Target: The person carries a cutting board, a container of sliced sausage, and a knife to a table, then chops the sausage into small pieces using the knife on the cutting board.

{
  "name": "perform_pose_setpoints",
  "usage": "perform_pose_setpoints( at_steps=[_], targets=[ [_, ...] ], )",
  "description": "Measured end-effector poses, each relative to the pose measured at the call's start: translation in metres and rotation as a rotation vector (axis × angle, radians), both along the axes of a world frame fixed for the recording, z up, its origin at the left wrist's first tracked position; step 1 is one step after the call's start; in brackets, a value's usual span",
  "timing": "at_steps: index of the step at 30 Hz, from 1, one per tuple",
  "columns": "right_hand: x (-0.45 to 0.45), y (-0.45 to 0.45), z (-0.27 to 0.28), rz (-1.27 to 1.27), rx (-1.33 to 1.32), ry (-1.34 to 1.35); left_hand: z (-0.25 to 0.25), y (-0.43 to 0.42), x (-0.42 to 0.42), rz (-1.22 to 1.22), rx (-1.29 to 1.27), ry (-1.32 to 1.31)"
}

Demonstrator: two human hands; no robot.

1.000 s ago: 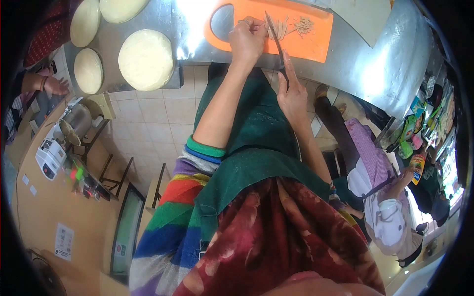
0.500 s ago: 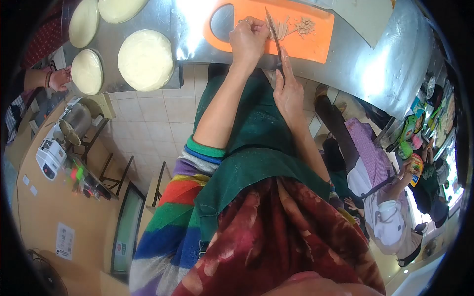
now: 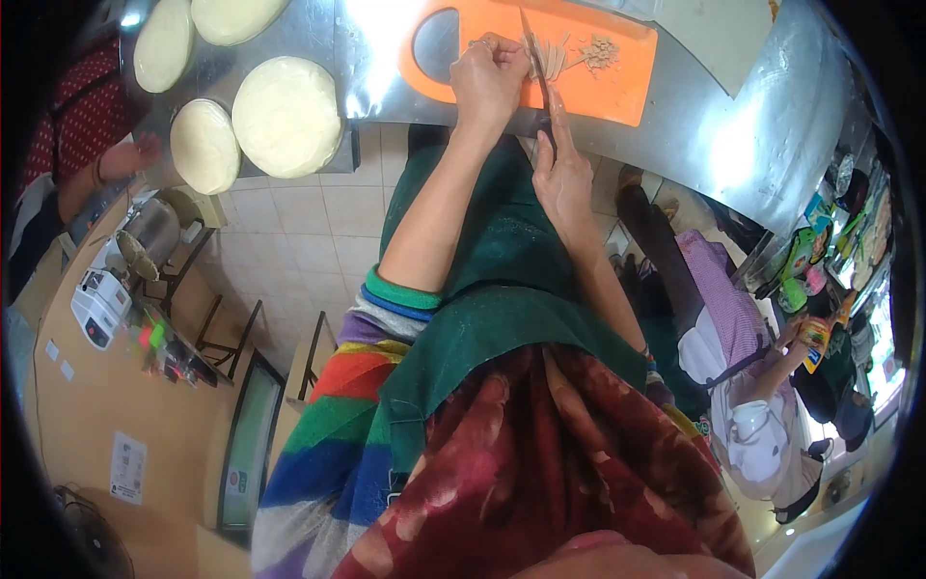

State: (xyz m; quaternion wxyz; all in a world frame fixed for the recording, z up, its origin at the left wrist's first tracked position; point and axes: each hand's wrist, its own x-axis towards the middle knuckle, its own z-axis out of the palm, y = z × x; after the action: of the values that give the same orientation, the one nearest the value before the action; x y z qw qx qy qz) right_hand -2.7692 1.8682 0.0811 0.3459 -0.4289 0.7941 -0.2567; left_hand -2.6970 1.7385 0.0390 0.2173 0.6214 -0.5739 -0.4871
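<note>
An orange cutting board (image 3: 608, 92) lies on the metal counter. My right hand (image 3: 562, 169) is wrapped round the handle of a knife (image 3: 536, 63), its blade pointing away across the board. Close to the blade's left side, my left hand (image 3: 490, 82) is pinched, its fingertips at the edge of some thin brown strips (image 3: 554, 60); whether it grips one is hidden. Small chopped brown pieces (image 3: 600, 53) form a little pile right of the strips.
Several pale dough rounds (image 3: 287, 118) lie on the counter at left. Another person's hand (image 3: 130, 156) is near them. A mixer (image 3: 98, 307) stands on the lower-left table. At right, a person in an apron (image 3: 723, 299) holds a yellow packet (image 3: 815, 340).
The lower-left dough round has shifted right, against the large one. The other person's hand reached towards it, then drew back. My hands and the knife have barely moved.
</note>
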Motion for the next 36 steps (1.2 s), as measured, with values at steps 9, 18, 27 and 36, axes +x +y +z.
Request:
perform_pose_setpoints(
  at_steps=[9, 18, 27, 36],
  targets=[
    [-0.001, -0.001, -0.009, -0.015, 0.007, -0.03, -0.004, 0.0, 0.0, 0.002, 0.03, 0.023],
    [-0.002, 0.0, -0.013, -0.028, 0.002, -0.03, 0.0, 0.0, 0.003, -0.002, 0.083, 0.073],
    [-0.003, 0.003, -0.019, -0.024, 0.032, -0.021, 0.006, 0.003, 0.006, -0.077, 0.068, 0.049],
    [-0.003, 0.005, -0.019, -0.002, 0.077, -0.04, 0.007, 0.008, -0.001, -0.043, 0.016, 0.005]
  ],
)
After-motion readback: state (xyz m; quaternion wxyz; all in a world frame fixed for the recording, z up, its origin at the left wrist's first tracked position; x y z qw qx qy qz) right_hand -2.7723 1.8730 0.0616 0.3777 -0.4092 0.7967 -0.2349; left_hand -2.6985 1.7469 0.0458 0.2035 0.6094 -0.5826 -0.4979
